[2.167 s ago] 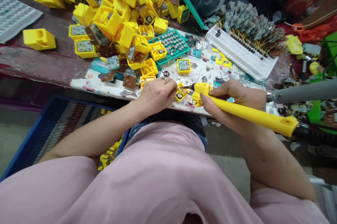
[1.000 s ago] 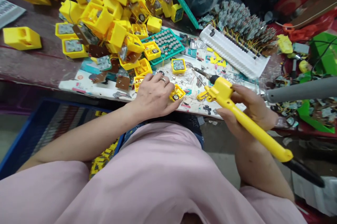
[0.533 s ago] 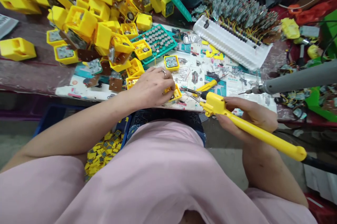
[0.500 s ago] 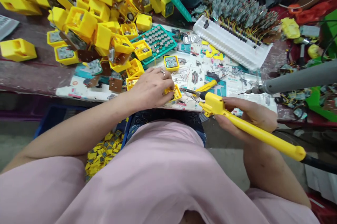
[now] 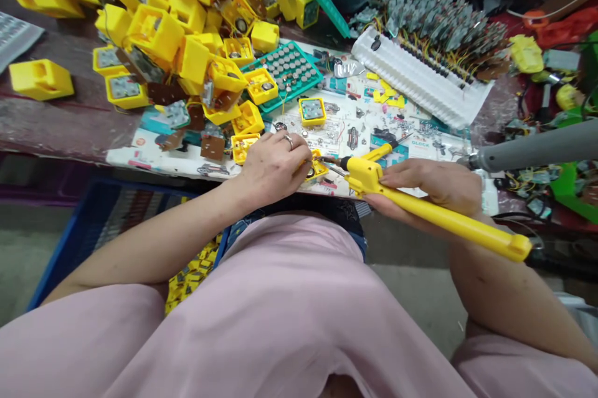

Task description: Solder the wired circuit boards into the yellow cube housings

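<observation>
My left hand (image 5: pixel 278 164), a ring on one finger, is curled over a small open yellow plastic case (image 5: pixel 319 167) at the table's front edge. Its fingers hide much of the case. My right hand (image 5: pixel 434 183) grips a yellow soldering gun (image 5: pixel 367 175) by its handle. The thin metal tip (image 5: pixel 329 161) reaches into that case, beside my left fingertips. Another open yellow case (image 5: pixel 242 147) lies to the left of my left hand. A yellow case with a grey-green insert (image 5: pixel 312 111) sits farther back.
Many yellow housings (image 5: pixel 154 30) are heaped at left. A green tray of round metal parts (image 5: pixel 289 71) and a white rack with wired boards (image 5: pixel 415 80) stand behind. A yellow-handled tool (image 5: pixel 378 152) lies close by. A grey electric screwdriver (image 5: pixel 537 141) juts in from the right.
The soldering gun has moved left and its tip is now in the case by my left fingers. My left hand stays on the case. The whole view has shifted slightly.
</observation>
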A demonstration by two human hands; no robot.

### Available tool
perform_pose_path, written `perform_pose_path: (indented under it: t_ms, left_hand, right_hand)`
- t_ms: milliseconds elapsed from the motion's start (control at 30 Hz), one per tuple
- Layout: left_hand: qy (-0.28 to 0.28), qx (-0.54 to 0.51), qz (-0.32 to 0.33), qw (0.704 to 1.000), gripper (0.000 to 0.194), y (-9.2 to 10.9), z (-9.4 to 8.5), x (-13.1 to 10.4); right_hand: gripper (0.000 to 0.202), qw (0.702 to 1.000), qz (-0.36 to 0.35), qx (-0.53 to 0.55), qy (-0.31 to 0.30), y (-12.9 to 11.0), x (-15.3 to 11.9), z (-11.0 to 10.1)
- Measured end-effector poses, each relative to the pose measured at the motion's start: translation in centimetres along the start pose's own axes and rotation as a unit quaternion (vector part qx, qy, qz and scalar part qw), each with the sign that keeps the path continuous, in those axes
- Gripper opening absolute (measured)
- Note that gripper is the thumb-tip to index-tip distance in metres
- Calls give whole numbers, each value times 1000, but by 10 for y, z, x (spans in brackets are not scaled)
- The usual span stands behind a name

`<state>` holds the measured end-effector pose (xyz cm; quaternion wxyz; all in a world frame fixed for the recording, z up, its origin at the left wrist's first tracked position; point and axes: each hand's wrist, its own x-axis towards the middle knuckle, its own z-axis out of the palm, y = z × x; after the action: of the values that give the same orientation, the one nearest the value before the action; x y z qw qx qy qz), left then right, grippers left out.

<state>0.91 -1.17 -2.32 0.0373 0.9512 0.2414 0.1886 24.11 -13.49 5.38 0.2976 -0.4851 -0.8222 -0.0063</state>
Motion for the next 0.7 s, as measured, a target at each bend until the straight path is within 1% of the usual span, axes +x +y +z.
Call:
perform_pose_path:
  t_ms: [67,167,200,333,400,467,533,600,667,700]
  left_hand:
    - [5,4,5,1000,26,0,1,-1]
    - [9,-2,7,1000,26,0,3,-1]
    - [11,-5,7,1000,26,0,3,-2]
    - [32,1,15,999,28,1,7,-4]
    - [45,5,17,999,27,2,8,-6]
    - [52,-5,13,999,26,3,10,-7]
    - [56,-19,6,998,24,3,10,-8]
    - [60,-25,5,998,24,3,10,-8]
    - [59,-24,5,998,25,2,9,-7]
    - [52,-31,-1,998,25,2,8,-7]
  right_hand:
    - [11,1000,-5,9,-20,4,3,-2]
    - [10,998,10,29,-56,10,10,-5]
    - [10,998,1,42,-57,12,12,-5]
    - [14,993,-90,67,-38,16,22,-6]
    - [14,993,-96,54,-40,16,24,-6]
    - [12,995,-79,41,-38,14,23,-6]
    - [12,996,-72,44,-17,12,16,-5]
    - [14,996,-60,60,30,9,2,-1]
    - [27,991,-7,62,116,5,-18,7]
    - [38,982,43,47,179,2,-28,12]
